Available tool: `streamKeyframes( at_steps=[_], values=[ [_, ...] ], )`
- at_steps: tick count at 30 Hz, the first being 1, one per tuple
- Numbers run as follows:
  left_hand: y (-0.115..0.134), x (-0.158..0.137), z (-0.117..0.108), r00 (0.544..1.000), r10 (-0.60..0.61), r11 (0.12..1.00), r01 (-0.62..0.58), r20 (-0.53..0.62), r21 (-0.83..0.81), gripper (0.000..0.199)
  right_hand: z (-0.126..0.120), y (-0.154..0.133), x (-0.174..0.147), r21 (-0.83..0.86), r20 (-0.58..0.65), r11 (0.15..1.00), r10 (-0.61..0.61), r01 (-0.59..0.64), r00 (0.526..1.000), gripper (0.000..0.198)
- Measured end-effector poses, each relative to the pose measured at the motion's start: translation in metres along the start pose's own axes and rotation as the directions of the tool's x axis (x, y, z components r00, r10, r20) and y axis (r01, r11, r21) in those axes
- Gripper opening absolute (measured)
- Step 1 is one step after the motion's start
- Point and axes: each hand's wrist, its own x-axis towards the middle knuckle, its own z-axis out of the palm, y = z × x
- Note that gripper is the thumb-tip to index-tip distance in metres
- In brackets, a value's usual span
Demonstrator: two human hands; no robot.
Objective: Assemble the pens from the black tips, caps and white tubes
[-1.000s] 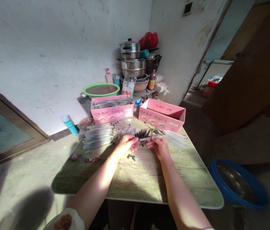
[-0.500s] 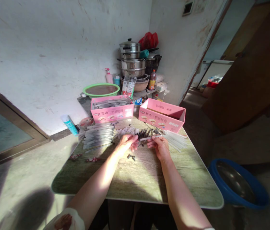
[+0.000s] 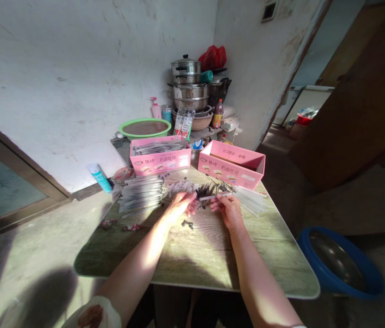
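A slim whitish pen [image 3: 207, 198] lies level between my two hands above the table. My right hand [image 3: 230, 210] pinches it near its right end. The closed fingertips of my left hand [image 3: 181, 206] are at its left end. Just beyond my hands are a heap of small white pieces [image 3: 180, 186] and dark thin parts [image 3: 207, 189]. To the right lies a fan of clear tubes [image 3: 252, 200]. On the left is a neat pile of pens [image 3: 141, 193] with dark ends. Several small black pieces [image 3: 187, 224] rest on the tabletop near my left wrist.
Two pink boxes stand at the table's far edge: the left box [image 3: 160, 163] holds pens, the right box [image 3: 232, 168] stands beside it. Behind are a green-rimmed basin [image 3: 145, 135] and stacked steel pots [image 3: 190, 93]. A blue tub [image 3: 366, 273] sits right of the table [image 3: 213, 269].
The view has shifted very slightly. My hands and the pen keep nearly the same position, with no visible change in grip.
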Motion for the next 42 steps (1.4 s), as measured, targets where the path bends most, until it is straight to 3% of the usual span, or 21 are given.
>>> streamKeyframes(
  at_steps=[4, 10, 14, 18, 21, 24, 27, 33, 38, 42],
  values=[
    [-0.003, 0.003, 0.001, 0.999, -0.003, 1.0, 0.002, 0.039, 0.028, 0.043, 0.0, 0.0, 0.0, -0.004, 0.006, 1.0, 0.003, -0.003, 1.0, 0.034],
    [0.002, 0.002, 0.002, 0.999, 0.022, 1.0, -0.023, -0.032, -0.015, 0.034, 0.003, -0.002, -0.001, 0.002, 0.001, 1.0, 0.009, -0.009, 1.0, 0.035],
    [0.0, 0.001, 0.001, 1.0, -0.021, 1.0, 0.021, -0.003, 0.003, 0.046, 0.004, -0.003, -0.002, 0.002, -0.003, 1.0, 0.005, -0.005, 1.0, 0.035],
    [-0.005, 0.004, 0.001, 0.998, 0.038, 0.999, -0.038, 0.039, -0.018, 0.038, 0.003, -0.003, -0.002, -0.006, 0.001, 1.0, 0.002, -0.002, 1.0, 0.035],
    [-0.005, 0.006, 0.0, 0.998, 0.068, 0.996, -0.068, -0.009, -0.056, 0.035, 0.002, -0.002, -0.001, -0.006, -0.001, 1.0, 0.0, 0.0, 1.0, 0.033],
    [-0.004, 0.005, 0.0, 1.0, 0.021, 0.998, -0.022, -0.023, -0.06, 0.04, 0.002, -0.002, -0.001, -0.003, -0.002, 1.0, -0.002, 0.002, 1.0, 0.034],
    [-0.004, 0.004, 0.0, 0.999, -0.003, 0.999, 0.005, 0.042, -0.036, 0.045, 0.003, -0.002, -0.002, -0.006, 0.0, 1.0, -0.003, 0.003, 1.0, 0.036],
    [-0.006, 0.005, 0.0, 0.997, 0.068, 0.996, -0.067, 0.025, -0.056, 0.041, 0.003, -0.002, -0.002, -0.01, -0.01, 1.0, 0.001, -0.001, 1.0, 0.036],
    [-0.005, 0.005, 0.004, 0.998, 0.023, 0.999, -0.025, 0.06, 0.032, 0.028, 0.002, -0.001, -0.002, -0.015, 0.01, 1.0, 0.004, -0.004, 1.0, 0.037],
    [-0.008, 0.01, 0.002, 0.995, 0.088, 0.988, -0.081, -0.048, 0.132, 0.017, 0.0, -0.001, 0.0, -0.012, -0.009, 1.0, -0.012, 0.012, 1.0, 0.039]
  ],
)
